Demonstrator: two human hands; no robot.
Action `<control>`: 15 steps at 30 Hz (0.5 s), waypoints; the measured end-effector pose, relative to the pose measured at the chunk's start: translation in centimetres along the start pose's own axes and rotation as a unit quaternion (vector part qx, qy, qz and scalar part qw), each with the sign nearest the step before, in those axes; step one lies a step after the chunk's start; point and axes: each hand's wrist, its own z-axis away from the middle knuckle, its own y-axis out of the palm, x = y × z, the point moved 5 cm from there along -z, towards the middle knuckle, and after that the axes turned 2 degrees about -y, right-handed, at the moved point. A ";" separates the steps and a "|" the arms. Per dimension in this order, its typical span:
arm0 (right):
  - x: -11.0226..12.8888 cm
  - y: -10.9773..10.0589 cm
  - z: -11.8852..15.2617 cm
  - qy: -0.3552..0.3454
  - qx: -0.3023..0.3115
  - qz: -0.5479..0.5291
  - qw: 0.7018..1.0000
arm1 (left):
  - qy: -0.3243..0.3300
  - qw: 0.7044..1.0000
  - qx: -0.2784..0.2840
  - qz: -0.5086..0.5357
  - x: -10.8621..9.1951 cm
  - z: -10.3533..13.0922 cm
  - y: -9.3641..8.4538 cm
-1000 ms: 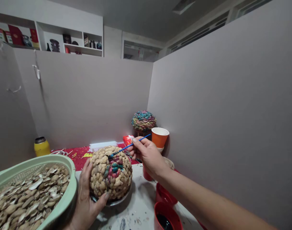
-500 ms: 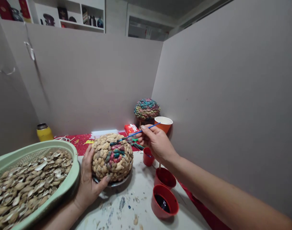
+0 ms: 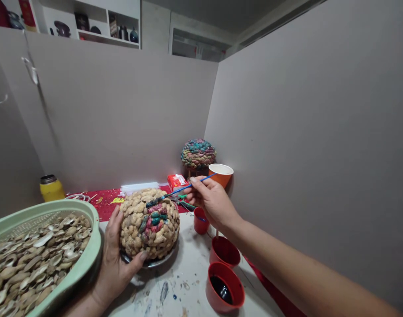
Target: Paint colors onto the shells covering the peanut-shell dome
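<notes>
A dome covered in peanut shells [image 3: 135,233] rests on a metal dish [image 3: 158,263] in front of me. Most shells are plain tan; a patch near the upper middle is coloured pink, teal and dark blue. My left hand [image 3: 117,259] curves around the dome's left side, thumb at its lower front, steadying it. Pinched in my right hand [image 3: 209,198] is a blue paintbrush [image 3: 184,187], its dark bristles touching a shell at the top of the coloured patch. Below my right wrist stand red cups [image 3: 223,288], the nearest holding dark liquid.
A green basket [image 3: 97,229] of loose shells stands at left, with a yellow bottle [image 3: 52,189] behind it. At the back are a finished-looking coloured dome [image 3: 197,154], an orange cup [image 3: 221,176] and a red packet [image 3: 177,181]. Grey partitions [image 3: 122,110] enclose the table.
The brush tip has moved a little along the upper shell, which shows more dark blue. The whole view has shifted slightly; my left hand keeps its place on the dome.
</notes>
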 end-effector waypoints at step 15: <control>-0.2 2.8 0.4 -0.024 0.038 0.012 0.999 | -0.001 1.000 -0.010 -0.003 -0.1 0.2 -0.1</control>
